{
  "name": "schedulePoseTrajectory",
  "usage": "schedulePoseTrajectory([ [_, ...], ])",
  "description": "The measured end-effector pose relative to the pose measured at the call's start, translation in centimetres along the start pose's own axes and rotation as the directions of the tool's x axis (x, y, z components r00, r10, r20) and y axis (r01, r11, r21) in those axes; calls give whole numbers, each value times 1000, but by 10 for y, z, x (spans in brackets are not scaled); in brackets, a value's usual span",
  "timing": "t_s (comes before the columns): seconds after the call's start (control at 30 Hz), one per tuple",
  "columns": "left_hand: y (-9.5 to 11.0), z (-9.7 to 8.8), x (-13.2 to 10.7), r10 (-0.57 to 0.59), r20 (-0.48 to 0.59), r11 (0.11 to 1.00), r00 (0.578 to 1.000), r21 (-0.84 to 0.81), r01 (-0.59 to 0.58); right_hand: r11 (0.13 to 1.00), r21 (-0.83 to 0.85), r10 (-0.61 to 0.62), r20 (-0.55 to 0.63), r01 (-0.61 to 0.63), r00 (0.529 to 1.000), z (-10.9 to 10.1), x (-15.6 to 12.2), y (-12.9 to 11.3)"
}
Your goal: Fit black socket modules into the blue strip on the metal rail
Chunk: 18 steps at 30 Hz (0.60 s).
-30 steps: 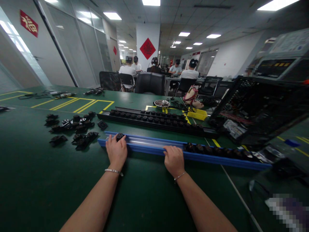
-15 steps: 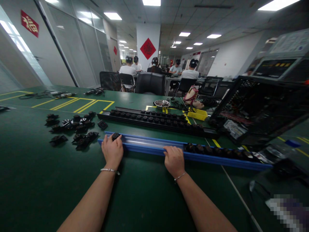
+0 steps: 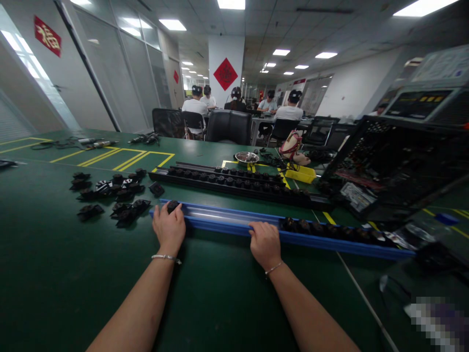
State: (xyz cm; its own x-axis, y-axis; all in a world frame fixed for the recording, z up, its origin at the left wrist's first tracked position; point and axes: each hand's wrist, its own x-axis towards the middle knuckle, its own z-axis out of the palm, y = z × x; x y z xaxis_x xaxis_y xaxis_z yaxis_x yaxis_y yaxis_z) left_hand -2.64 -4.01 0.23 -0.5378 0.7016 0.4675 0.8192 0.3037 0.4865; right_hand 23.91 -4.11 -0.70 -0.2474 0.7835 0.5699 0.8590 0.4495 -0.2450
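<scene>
The left hand [image 3: 169, 230] pinches a black part [image 3: 172, 206] inside the left end of a long blue tray [image 3: 220, 217] on the green desk [image 3: 220, 303]; the right hand [image 3: 266, 244] curls over the blue tray's near edge; a row of black parts [image 3: 318, 228] fills its right end; behind, long black trays [image 3: 205, 186] hold black parts too; a shiny bowl [image 3: 246, 163] has little bits inside; a red wall sign [image 3: 47, 36] says 福.

A red diamond sign [image 3: 225, 74] hangs on a white pillar [image 3: 227, 47].
</scene>
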Motion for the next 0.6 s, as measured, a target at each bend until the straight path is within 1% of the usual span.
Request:
schedulePoseTrajectory([
  [0.2,-3,-2,3,-59,-6,998,998,-5,59,1000,-6,-8,-2,8,1000,0,0,0],
  [0.4,-10,-2,7,-83,-22,997,996,0,83,1000,-15,-12,-7,12,1000,0,-1,1],
  [0.6,-9,-2,6,-106,-21,994,994,32,106,1000,-17,-5,9,5,1000,0,0,1],
])
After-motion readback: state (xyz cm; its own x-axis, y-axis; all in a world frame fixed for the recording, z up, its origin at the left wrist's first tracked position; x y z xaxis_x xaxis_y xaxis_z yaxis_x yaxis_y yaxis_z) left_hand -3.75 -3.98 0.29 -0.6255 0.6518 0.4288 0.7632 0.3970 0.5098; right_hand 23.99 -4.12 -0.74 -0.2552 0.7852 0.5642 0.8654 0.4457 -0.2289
